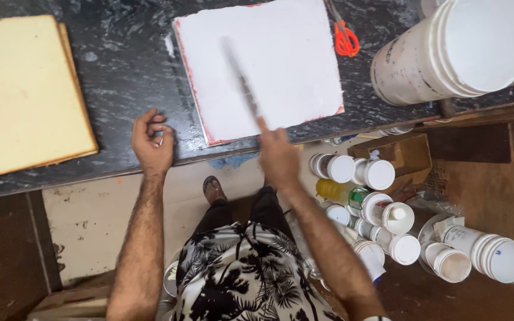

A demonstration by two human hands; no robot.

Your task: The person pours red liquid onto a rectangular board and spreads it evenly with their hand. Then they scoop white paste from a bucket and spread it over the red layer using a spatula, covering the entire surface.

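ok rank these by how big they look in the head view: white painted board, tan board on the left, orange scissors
1. white painted board and tan board: look about alike, and the tan one is cut off by the frame, so no ranking.
2. orange scissors: clearly smallest.

Right hand gripping blurred brush over white board

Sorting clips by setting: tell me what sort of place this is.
Probably a paint or craft workshop: a white-coated board on a dark stone counter, stacked white buckets, and many lidded jars on the floor.
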